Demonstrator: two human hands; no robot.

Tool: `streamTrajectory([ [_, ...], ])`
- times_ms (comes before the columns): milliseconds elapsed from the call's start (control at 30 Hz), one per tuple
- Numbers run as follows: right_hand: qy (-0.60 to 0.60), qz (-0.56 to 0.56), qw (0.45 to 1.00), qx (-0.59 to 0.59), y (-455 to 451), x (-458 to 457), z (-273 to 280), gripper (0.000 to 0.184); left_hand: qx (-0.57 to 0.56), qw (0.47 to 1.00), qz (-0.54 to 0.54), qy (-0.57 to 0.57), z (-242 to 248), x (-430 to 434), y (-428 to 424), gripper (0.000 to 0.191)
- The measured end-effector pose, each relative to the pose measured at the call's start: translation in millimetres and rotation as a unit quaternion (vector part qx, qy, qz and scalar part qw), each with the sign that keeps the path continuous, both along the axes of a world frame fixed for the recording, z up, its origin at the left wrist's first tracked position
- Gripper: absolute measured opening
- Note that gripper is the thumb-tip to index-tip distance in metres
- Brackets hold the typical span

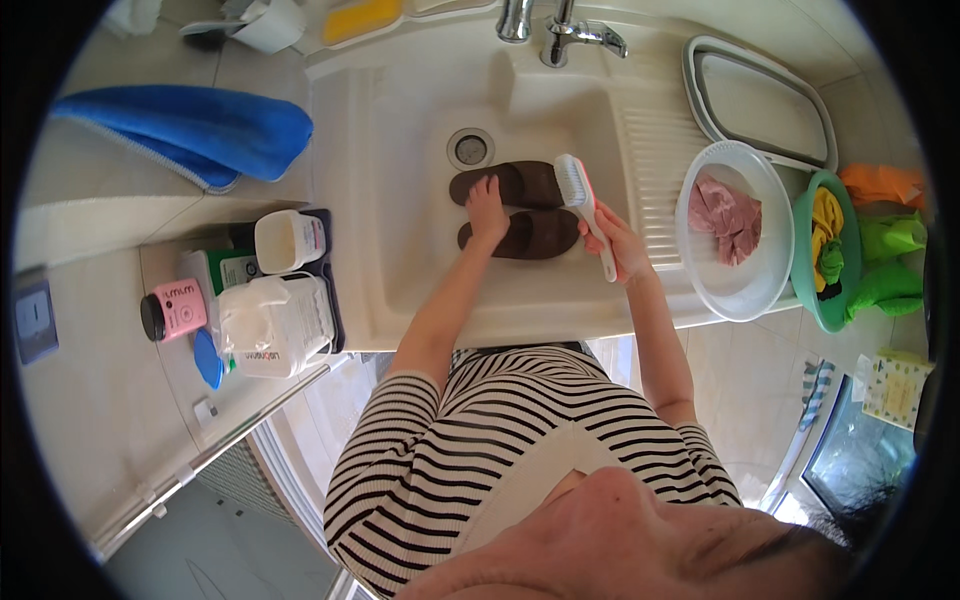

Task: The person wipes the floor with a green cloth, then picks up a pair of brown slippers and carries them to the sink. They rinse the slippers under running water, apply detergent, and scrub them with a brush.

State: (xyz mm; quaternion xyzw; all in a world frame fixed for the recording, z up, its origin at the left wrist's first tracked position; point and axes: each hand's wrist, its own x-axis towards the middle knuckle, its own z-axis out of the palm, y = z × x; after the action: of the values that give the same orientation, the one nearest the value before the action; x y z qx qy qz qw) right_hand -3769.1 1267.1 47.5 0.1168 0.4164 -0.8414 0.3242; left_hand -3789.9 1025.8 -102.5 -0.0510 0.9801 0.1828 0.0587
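Observation:
Two dark brown slippers lie side by side in the white laundry sink, just below the drain. My left hand reaches over both, its fingertips at the upper slipper and its wrist above the lower slipper. Whether the fingers grip the upper slipper cannot be told. In my right hand is a scrubbing brush with a white and red handle, held at the right of the slippers. Its white bristles face left, close to the toe end of the upper slipper.
A chrome faucet stands at the sink's back. On the right are a ribbed drainboard, a clear basin with pink cloth, a green basin and a collapsible tub. On the left are a blue towel and several containers.

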Motion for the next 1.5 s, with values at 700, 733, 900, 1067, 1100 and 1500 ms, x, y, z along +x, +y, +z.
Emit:
streamTrajectory([
  [700,0.031,0.024,0.961,0.274,-59,7,-24,0.044,0.460,0.834,0.229,-0.199,11,-10,-63,0.042],
  [733,0.137,0.030,0.942,0.306,-66,10,-25,0.043,0.527,0.793,0.242,-0.187,18,-5,-55,0.041],
  [900,0.347,0.096,0.735,0.574,-80,25,-30,0.040,0.761,0.555,0.290,-0.170,47,14,-24,0.041],
  [1067,0.310,0.196,0.680,0.635,-100,20,-38,0.034,0.665,0.640,0.370,-0.107,35,17,-2,0.041],
  [1100,0.308,0.160,0.660,0.666,-107,15,-39,0.033,0.682,0.619,0.376,-0.100,30,16,-1,0.041],
  [1500,0.297,0.128,0.617,0.718,-115,-3,-64,0.034,0.728,0.556,0.384,-0.114,17,15,4,0.036],
])
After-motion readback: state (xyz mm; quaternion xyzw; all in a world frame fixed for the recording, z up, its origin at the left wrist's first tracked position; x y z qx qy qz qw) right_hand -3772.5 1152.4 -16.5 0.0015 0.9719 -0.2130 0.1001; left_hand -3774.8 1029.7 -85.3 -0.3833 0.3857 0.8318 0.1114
